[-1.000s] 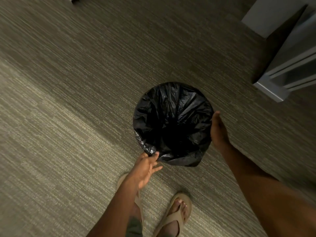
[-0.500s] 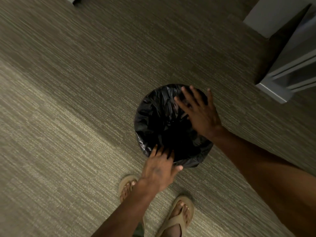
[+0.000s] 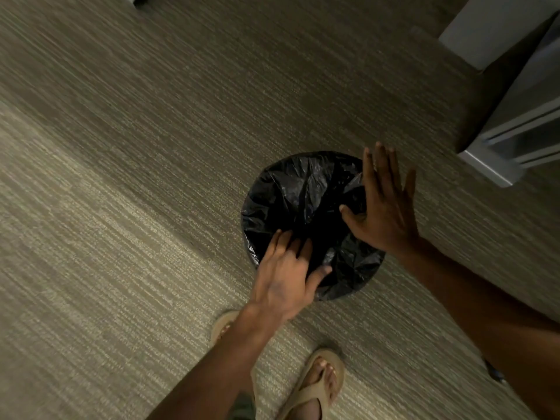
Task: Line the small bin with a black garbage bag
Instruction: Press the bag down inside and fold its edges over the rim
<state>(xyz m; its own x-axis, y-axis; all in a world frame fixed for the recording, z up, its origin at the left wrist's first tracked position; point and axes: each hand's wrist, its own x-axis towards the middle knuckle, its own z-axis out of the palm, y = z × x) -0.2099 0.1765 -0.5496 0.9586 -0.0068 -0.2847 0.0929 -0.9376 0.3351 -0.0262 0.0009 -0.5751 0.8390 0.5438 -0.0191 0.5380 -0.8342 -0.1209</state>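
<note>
Moved: left hand has slid further over the near rim; right hand has shifted right.
Hands: both flat, fingers spread, gripping nothing.
Bag: black bag drapes the bin on the carpet.
Risk: pressing down could drag the folded edge inside.

open carpet left of bin; cabinet far right

bin on carpet floor, garbage bag in it, over rim | left hand over near rim | right hand over right rim | sandalled feet just before bin | cabinet corner behind-right, apart from bin
</note>
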